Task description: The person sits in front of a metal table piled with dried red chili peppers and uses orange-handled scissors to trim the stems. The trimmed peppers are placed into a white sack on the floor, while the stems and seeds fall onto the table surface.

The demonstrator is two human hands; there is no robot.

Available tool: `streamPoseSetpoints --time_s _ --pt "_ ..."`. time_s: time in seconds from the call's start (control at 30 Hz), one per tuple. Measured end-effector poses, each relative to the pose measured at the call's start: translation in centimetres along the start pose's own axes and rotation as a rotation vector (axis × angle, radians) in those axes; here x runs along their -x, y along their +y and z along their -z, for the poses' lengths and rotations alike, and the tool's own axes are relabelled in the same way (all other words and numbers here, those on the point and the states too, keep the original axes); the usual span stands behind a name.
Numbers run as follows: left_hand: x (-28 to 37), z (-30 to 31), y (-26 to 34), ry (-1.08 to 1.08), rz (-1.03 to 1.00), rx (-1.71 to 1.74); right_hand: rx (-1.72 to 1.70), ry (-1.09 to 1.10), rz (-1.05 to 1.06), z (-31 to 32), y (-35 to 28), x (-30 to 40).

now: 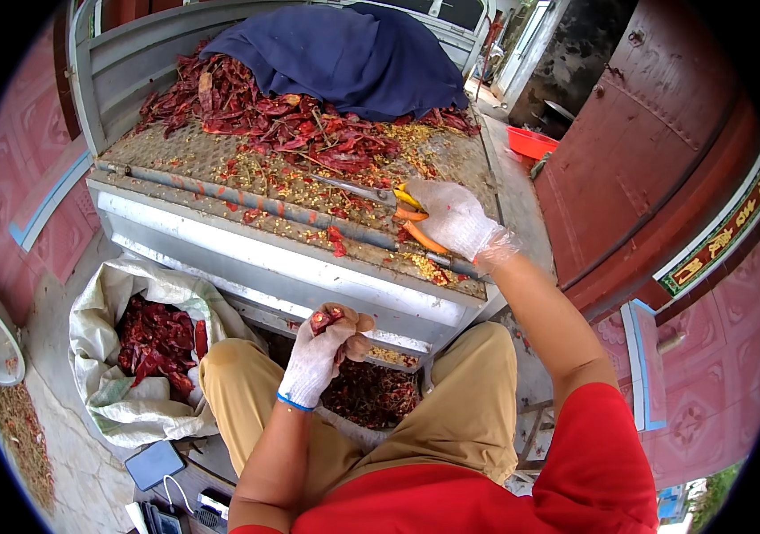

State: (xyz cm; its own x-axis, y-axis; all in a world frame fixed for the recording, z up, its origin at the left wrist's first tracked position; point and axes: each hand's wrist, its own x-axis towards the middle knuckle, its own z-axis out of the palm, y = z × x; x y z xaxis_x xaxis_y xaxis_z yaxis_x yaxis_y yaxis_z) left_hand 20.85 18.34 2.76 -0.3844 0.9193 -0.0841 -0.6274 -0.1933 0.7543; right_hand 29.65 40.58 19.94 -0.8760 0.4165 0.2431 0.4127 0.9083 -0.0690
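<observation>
My right hand (450,217), in a white knit glove, grips a pair of scissors (356,190) with yellow and orange handles. Their metal blades point left over the seed-strewn truck bed (153,157) and look closed or nearly so. Lower down, in front of the bed's edge, my gloved left hand (316,347) is closed around dried red chili peppers (326,318); how many is hidden by the fingers. Beyond both hands lies a heap of dried red chilies (266,120), partly covered by a dark blue cloth (346,57). Yellow seeds and chili scraps (433,267) litter the bed's near edge.
At my left knee stands a white woven sack (96,334) with red chili pieces inside. Between my legs is a mass of stems and scraps (373,394). A phone-like device (154,465) lies lower left. A red basin (532,142) sits beyond the bed, near a dark red door (640,140).
</observation>
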Motion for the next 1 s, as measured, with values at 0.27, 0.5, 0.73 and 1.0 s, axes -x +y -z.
streamPoseSetpoints --time_s 0.27,0.5,0.73,1.0 --pt "0.0 0.8 -0.1 -0.064 0.019 0.177 0.025 -0.042 -0.11 -1.3 1.2 2.3" --pt "-0.1 0.6 -0.5 -0.056 0.029 0.177 -0.099 -0.078 -0.17 -0.9 -0.6 4.1" --pt "0.2 0.4 0.3 0.009 0.003 0.16 -0.365 -0.488 0.011 1.7 -3.4 3.7" --pt "0.9 -0.8 0.7 -0.003 -0.015 -0.032 -0.097 -0.893 0.08 -2.3 -6.9 2.4"
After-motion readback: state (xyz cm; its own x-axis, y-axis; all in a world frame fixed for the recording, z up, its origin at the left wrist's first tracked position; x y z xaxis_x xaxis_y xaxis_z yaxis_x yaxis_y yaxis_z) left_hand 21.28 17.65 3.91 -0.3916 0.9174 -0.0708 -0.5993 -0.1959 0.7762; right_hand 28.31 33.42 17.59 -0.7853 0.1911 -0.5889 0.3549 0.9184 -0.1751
